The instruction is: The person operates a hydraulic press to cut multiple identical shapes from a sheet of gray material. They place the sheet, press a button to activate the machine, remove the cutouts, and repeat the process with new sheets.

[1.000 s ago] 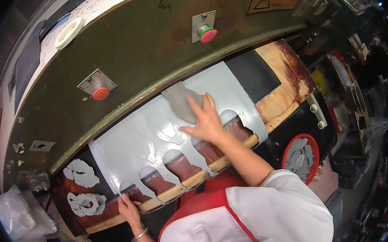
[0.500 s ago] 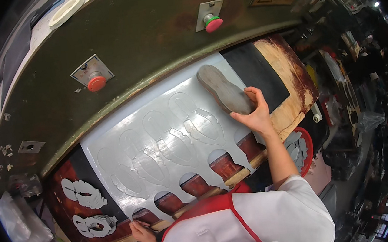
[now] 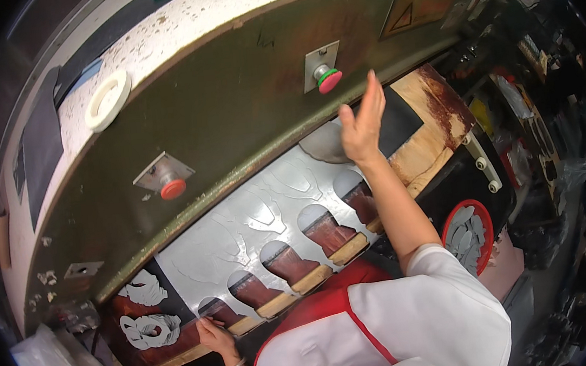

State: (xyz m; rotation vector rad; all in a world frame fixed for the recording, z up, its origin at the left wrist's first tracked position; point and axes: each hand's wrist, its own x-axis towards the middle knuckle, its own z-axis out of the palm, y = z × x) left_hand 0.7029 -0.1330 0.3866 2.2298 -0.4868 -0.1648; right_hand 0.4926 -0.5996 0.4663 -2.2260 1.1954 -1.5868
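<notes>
A glossy grey sheet (image 3: 208, 251) lies on the bench, with sole-shaped outlines across it and rounded cut-outs along its near edge. At its near left corner, my left hand (image 3: 216, 337) pinches the edge with fingers closed. My right hand (image 3: 363, 123) is raised with its fingers stretched out, holding nothing. It is close to a pink push button (image 3: 330, 80) with a green ring on the green machine front. Below that hand lies a grey-brown sole-shaped block (image 3: 324, 144) on the sheet's far right part, partly hidden by the hand and the machine's edge.
The green machine front (image 3: 242, 89) spans the far side, with a red button (image 3: 173, 188) at left. Grey cut pieces (image 3: 150, 331) lie in stacks on the left. A red tub (image 3: 485, 235) of grey pieces stands at right. A white ring (image 3: 108, 100) rests on top.
My right hand has let go of the sole-shaped block and moved away from me, toward the pink button. The view has shifted, and the machine front hides more of the sheet and block.
</notes>
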